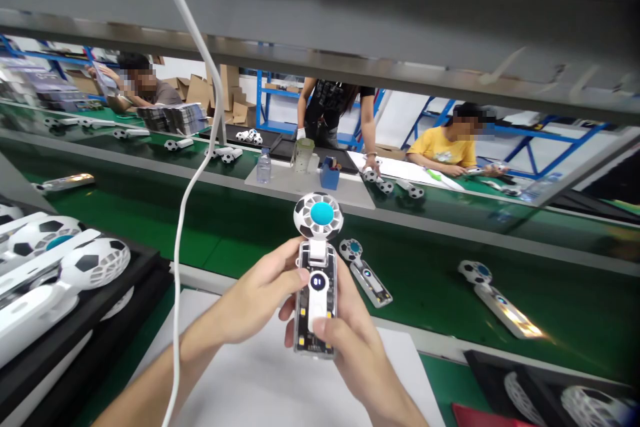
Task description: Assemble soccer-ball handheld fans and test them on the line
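Both my hands hold a small handheld fan [317,267] upright over a white mat. Its round head is patterned like a football with a blue centre, and its clear handle carries a white panel with a dark round button. My left hand [255,293] grips the handle from the left, thumb on the top of the panel. My right hand [350,333] cradles the handle from below and the right, thumb on the panel's lower end.
The green conveyor belt [430,267] carries two more fans [364,270] [497,300] just beyond my hands. A black tray [100,307] of football fans stands at left, another tray [555,393] at lower right. A white cable [186,200] hangs down. Three people work across the belt.
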{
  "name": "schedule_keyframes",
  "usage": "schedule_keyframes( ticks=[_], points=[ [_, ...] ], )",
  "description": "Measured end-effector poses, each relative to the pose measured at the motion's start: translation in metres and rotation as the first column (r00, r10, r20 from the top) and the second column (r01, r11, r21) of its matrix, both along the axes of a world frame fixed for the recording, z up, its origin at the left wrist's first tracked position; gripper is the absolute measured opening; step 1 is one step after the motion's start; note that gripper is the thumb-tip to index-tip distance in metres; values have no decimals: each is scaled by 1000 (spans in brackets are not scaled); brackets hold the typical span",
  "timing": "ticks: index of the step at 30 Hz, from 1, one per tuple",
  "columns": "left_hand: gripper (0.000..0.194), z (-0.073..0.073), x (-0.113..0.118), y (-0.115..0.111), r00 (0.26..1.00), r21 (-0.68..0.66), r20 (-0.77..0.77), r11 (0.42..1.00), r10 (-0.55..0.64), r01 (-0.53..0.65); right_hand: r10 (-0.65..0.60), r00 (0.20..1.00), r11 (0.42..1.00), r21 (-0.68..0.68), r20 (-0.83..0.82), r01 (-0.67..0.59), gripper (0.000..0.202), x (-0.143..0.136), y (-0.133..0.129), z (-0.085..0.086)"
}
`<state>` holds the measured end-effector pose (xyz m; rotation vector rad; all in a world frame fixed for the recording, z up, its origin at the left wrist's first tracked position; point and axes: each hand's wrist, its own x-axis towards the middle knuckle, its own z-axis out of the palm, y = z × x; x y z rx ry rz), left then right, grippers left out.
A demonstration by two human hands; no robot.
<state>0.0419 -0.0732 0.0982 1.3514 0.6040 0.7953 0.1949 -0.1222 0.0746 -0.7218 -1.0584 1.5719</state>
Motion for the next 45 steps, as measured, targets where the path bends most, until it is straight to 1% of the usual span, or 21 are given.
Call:
schedule_keyframes(
  ticks=[3, 6, 10, 18, 27, 30, 32, 35, 37, 39, 41, 45],
  points=[
    [25, 1, -1, 0, 1000, 8, 3, 1000, -13, 13, 17, 999, 1000, 18, 42, -18, 80, 3, 1, 1],
    [26, 1, 0, 1, 1000, 20, -10, 1000, -8, 8, 21, 999, 999, 42, 43, -23, 75, 3, 3, -1],
    [29, -1, 1, 2, 1000, 37, -30, 999, -8, 9, -46, 998, 999, 26, 48, 45, 66, 1, 6, -3],
    [39, -3, -1, 5, 1000, 77, -31, 997, -2, 4, -47, 998, 998, 45, 29, 46, 70, 0, 5, -4],
    [48, -1, -4, 5, 998, 133, -54, 991, 10, -3, -27, 1000, 995, 91, -10, 28, 68, 0, 5, -4],
    [48, -3, -2, 7, 999, 143, -29, 989, 28, -24, -64, 998, 995, 78, -12, 64, 65, 1, 5, -3],
    [42, -5, 0, 7, 999, 168, -26, 985, 43, -38, -136, 991, 990, 44, 3, 136, 54, 1, 6, -4],
    [28, -6, 1, 8, 990, 287, -78, 954, 116, -89, -237, 971, 972, 9, 27, 237, 37, 2, 10, -6],
    [24, -6, 2, 9, 973, 391, -132, 912, 188, -123, -262, 964, 965, 29, 48, 261, 33, 3, 13, -9],
    [21, -7, 2, 11, 954, 464, -174, 875, 243, -138, -306, 947, 951, 77, 101, 299, 32, 3, 15, -13],
    [20, -9, 3, 11, 940, 503, -192, 851, 282, -152, -356, 919, 932, 137, 168, 336, 34, 3, 15, -16],
    [20, -14, 8, 11, 920, 537, -190, 821, 342, -194, -362, 897, 925, 219, 254, 311, 34, 4, 12, -21]
  ],
)
